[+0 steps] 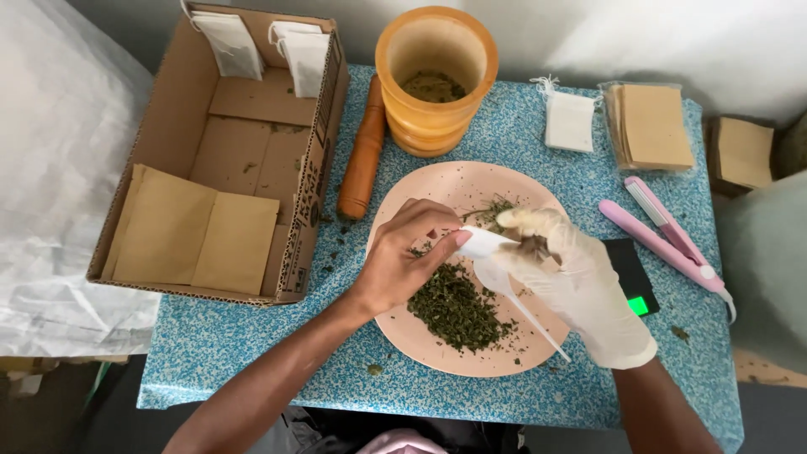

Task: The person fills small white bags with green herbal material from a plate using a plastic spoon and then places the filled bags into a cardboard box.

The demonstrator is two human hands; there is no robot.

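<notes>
Each grip is closed: bare left hand (402,256) pinching a small white bag (483,243), gloved right hand (580,282) pinching dried herbs (458,307), which may scatter beyond the pink plate (403,324).

My left grip (402,262) is bare, with no glove, ring or watch, and the forearm behind it has no sleeve. My right grip (580,282) wears a thin, whitish, wrinkled glove that ends loosely at the wrist. That forearm is also unsleeved.
</notes>
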